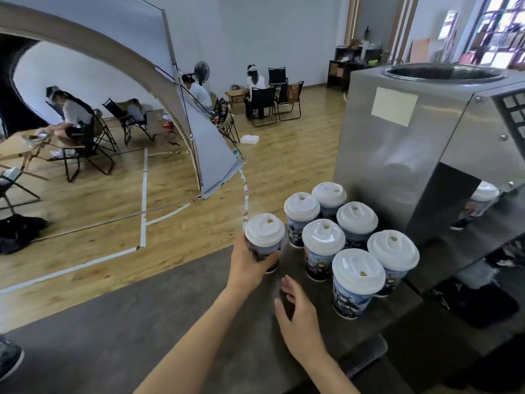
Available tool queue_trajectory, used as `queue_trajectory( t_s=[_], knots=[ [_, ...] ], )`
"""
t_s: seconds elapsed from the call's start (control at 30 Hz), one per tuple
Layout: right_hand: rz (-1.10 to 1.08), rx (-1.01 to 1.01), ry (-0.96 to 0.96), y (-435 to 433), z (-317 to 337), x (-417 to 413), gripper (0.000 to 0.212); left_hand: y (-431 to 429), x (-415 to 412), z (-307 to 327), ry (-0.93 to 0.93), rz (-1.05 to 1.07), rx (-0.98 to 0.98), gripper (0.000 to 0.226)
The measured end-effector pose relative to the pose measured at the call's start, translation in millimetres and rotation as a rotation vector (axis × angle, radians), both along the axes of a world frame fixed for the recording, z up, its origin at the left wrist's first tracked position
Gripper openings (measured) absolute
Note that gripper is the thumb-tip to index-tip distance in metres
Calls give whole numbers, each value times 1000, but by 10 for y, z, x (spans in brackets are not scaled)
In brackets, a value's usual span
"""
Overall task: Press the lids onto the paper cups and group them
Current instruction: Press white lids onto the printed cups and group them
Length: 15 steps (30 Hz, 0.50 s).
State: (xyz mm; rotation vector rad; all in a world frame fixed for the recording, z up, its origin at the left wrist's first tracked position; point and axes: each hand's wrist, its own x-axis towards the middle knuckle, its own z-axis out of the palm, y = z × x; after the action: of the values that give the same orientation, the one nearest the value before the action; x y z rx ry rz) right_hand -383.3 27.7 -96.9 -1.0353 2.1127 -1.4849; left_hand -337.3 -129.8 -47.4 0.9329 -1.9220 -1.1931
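- The left hand (246,264) is closed around the printed wall of one lidded paper cup (264,240); the fingers wrap its lower half and the white lid stays free above them.
- This held cup stands at the far edge of the dark counter (142,345), just left of the group, and whether its base rests on the counter I cannot tell, because the hand hides it.
- To the right of the left hand stands the group of six cups (345,237), all with white lids on, packed close in two short rows so that their lids nearly touch.
- I judge the held cup is gripped low on the wall so that the lid is not disturbed while it goes to the others.
- The right hand (301,319) is open and holds nothing; its fingers are loosely spread and point toward the gap between the held cup and the group.
- It hovers just above the counter, near the closest cup of the group but apart from it.
- Behind the group, to the far right of both hands, a steel machine (403,132) stands on the counter, and one more lidded cup (480,201) sits in its opening.
- Every cup in view wears a lid, so the pressing seems done and only the grouping remains.
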Motion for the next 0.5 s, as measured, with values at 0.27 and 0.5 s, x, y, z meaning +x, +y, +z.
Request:
queue_trajectory(
  t_s=[0.27, 0.5],
  knots=[
    [-64, -29, -18, -41, -52, -26, 45, -237, -228, -401, -145, 45, -89, 85],
    [-98, -22, 7, -67, -99, -25, 45, -286, -317, -499, -155, 48, -92, 76]
  ],
)
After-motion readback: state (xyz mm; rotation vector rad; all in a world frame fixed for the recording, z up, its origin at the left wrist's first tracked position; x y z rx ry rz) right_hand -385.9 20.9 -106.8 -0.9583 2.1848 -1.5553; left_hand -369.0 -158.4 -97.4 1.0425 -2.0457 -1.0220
